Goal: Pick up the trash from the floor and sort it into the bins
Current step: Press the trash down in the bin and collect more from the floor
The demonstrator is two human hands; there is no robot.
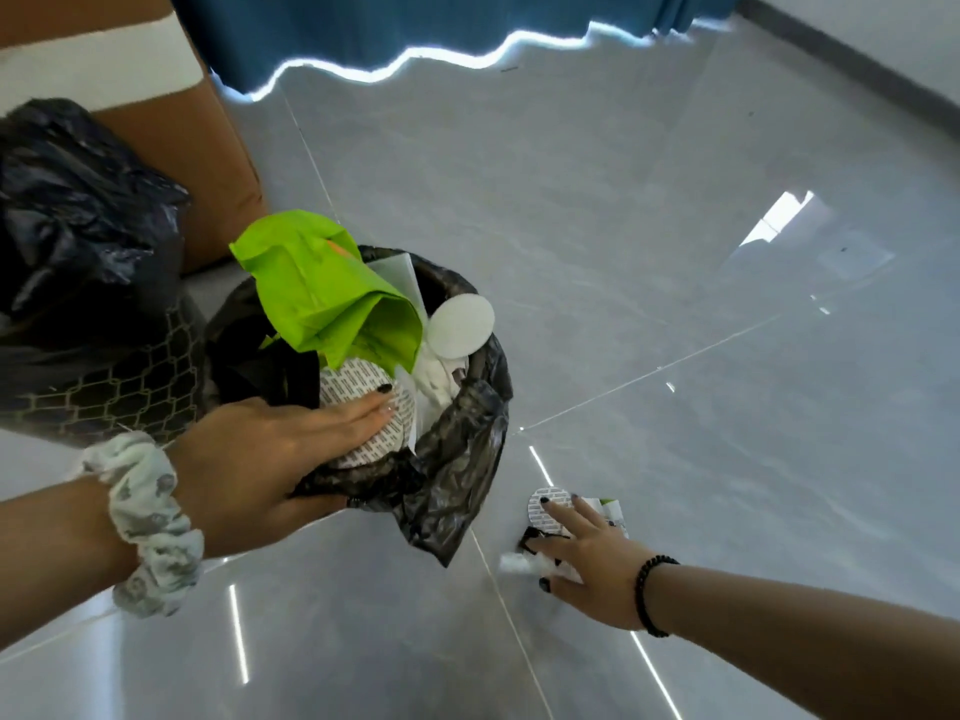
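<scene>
meanwhile left hand [291,439] presses flat on bin [467,407] discs (fingers straight); right hand [582,553], fingers spread, touches floor trash [550,511].

Glossy grey tiled floor [649,210], blue curtain [415,28], brown-and-white sofa [156,96] at left.

Bin [467,433] left, floor trash [550,511] right, perhaps paper
</scene>
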